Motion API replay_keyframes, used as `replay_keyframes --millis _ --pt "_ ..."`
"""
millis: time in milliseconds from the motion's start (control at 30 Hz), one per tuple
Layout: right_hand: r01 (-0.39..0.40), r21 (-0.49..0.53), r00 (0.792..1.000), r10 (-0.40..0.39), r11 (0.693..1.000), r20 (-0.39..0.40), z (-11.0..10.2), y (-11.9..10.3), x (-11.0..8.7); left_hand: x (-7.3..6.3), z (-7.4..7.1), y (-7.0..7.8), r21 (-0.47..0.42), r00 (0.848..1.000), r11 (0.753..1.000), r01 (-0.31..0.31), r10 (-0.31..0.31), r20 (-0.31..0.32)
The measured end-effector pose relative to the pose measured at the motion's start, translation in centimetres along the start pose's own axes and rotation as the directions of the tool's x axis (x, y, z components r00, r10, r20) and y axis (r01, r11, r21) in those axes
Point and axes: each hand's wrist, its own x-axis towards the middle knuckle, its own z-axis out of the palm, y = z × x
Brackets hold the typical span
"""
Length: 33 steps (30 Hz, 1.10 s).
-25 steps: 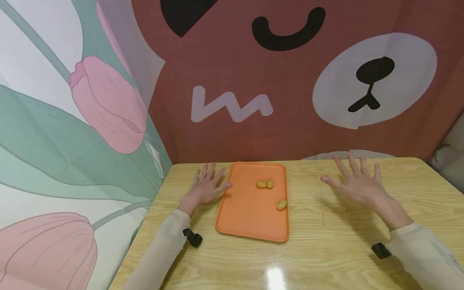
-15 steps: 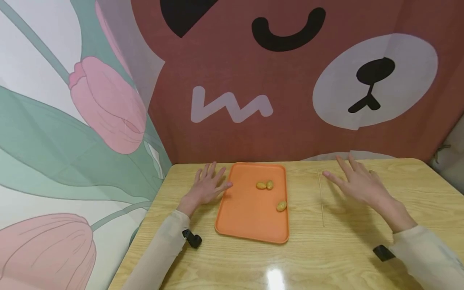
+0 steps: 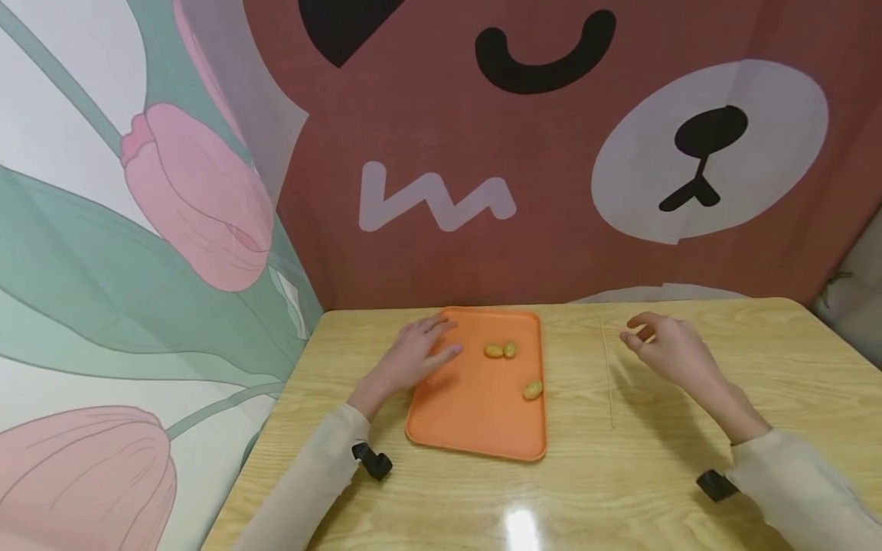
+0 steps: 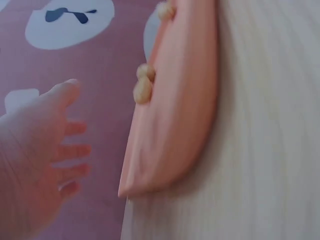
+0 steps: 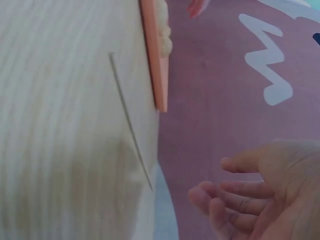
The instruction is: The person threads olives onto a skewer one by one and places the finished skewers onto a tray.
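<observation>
An orange tray (image 3: 475, 413) lies on the table and carries small potatoes. Two potatoes (image 3: 494, 350) touch each other near its far side, and a third potato (image 3: 534, 390) sits against the right rim. Over the tray's left edge hovers my left hand (image 3: 413, 356), fingers relaxed and holding nothing; the left wrist view shows it apart from the potatoes (image 4: 143, 90). A thin wooden skewer (image 3: 608, 375) lies on the table to the right of the tray. Just right of it my right hand (image 3: 675, 352) hangs in the air, fingers loosely bent, with nothing in them.
The wooden table (image 3: 455, 497) ends at a cloth backdrop (image 3: 441, 260) with a bear print. On the left hangs a cloth (image 3: 207, 321) printed with tulips. A dark camera is strapped at each wrist.
My left hand has moved right, from beside the tray to over its left edge. The right hand's spread fingers have bent inward. Tray, potatoes and skewer have stayed put.
</observation>
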Motion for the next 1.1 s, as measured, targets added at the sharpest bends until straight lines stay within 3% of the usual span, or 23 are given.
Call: replay_keyframes --millis 167,300,400,500,633,767,967,1100 --pt "-0.021 0.056 1.0 0.021 0.998 0.01 0.9 0.1 -0.1 0.6 -0.2 2.0 -0.199 0.995 0.976 -0.094 0.1 0.02" --pt "-0.056 0.089 0.997 0.051 0.994 0.066 1.8 0.2 0.1 1.2 0.3 3.4 -0.325 0.989 0.936 -0.135 0.149 0.017" --pt "-0.079 0.117 0.992 0.066 0.99 0.111 2.4 0.4 0.1 1.6 1.3 4.5 -0.427 0.986 0.893 -0.14 0.163 0.017" --pt "-0.109 0.134 0.984 0.088 0.985 0.155 2.9 0.5 -0.1 1.9 2.3 5.7 -0.483 0.988 0.868 -0.114 0.15 0.035" --pt "-0.119 0.12 0.979 0.097 0.986 0.177 3.3 0.6 -0.6 2.0 3.1 7.4 -0.494 0.994 0.869 -0.039 0.086 0.072" --pt "-0.121 0.097 0.979 0.103 0.988 0.176 3.7 0.7 -0.8 2.4 3.4 8.8 -0.52 0.993 0.853 0.052 0.009 0.114" --pt "-0.146 0.085 0.97 0.126 0.986 0.207 4.4 0.6 -0.5 2.7 4.1 10.2 -0.534 0.98 0.826 0.182 -0.109 0.165" --pt "-0.169 0.083 0.963 0.147 0.982 0.225 4.6 0.2 -0.4 2.6 4.5 10.5 -0.538 0.967 0.809 0.238 -0.148 0.205"
